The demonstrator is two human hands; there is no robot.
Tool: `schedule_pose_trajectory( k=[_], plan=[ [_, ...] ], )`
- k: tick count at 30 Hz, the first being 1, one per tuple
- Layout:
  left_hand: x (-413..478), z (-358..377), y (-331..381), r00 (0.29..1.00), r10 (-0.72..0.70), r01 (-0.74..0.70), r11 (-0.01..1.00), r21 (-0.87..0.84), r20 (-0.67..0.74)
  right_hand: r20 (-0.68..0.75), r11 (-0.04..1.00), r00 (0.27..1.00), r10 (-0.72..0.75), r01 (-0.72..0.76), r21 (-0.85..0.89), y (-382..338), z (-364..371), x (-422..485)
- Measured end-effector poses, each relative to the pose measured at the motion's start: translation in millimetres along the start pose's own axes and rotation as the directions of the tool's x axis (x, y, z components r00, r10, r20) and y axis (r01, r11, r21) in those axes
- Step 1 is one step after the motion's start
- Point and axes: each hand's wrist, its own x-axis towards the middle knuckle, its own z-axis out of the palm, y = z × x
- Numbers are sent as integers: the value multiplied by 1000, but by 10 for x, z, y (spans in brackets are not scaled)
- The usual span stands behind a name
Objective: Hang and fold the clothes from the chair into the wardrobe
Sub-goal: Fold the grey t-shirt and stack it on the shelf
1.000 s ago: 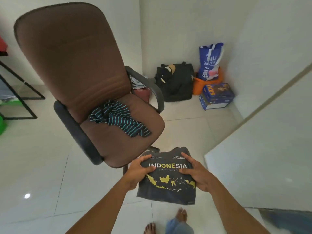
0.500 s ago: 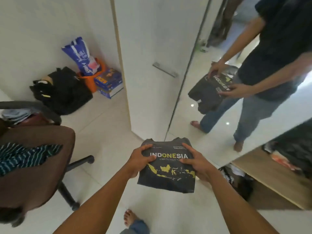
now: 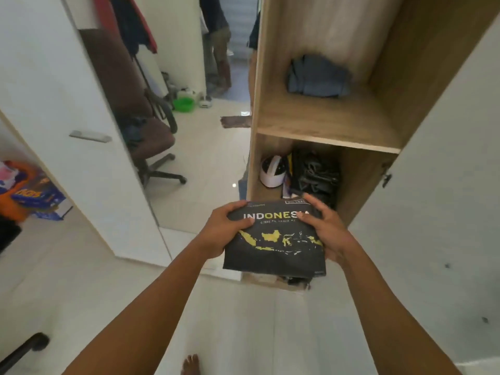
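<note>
Wardrobe (image 3: 392, 63) is swinging into view as left grip (image 3: 221, 234) and right grip (image 3: 328, 234) are clutching the folded shirt (image 3: 273, 244), risking it unfolding against the shelf (image 3: 324, 123) edge.

This is a room in a home, a bedroom or dressing corner. An open wooden wardrobe (image 3: 324, 123) has a folded blue-grey garment (image 3: 318, 77) on its upper shelf, and a white helmet (image 3: 272, 171) beside dark bundled items (image 3: 315, 177) in the compartment below. A tall mirror (image 3: 203, 158) next to it reflects a brown swivel chair (image 3: 140, 112), hanging clothes (image 3: 130, 23) and a green basin (image 3: 184, 104). The pale tiled floor (image 3: 81, 280) carries household boxes and bags (image 3: 32, 196) by the wall, and a bare foot (image 3: 190, 365) stands on it.
</note>
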Motion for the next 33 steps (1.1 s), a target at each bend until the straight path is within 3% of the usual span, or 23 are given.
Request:
schedule_pose_trajectory(
  k=[5,10,20,23,27,30,33],
  plan=[
    [176,583,848,992,103,-101,994,-34,68,-52,988,988,-146,143,-56,-759,-627,-101],
    [589,849,1656,967,241,-238,970,-46,77,-103,949,945,-311,315,18,-1546,-853,135],
    [2204,1130,2660,924,380,-378,925,-39,44,-123,834,825,-551,539,-119,-2762,-1061,1641],
    [2759,1183,2647,932,359,-360,933,-7,55,-132,878,869,-477,464,-114,-2788,-1176,2208],
    [3240,1226,2309,983,172,-178,979,97,68,-101,968,966,-240,230,-96,-2414,-1310,2745],
    [3381,1213,2084,989,148,-148,982,117,7,-188,981,963,-194,186,-61,-2251,-1358,2857],
    [3300,1185,1995,983,167,-175,976,130,73,-185,983,966,-183,178,-43,-2122,-1443,2734]
  ],
)
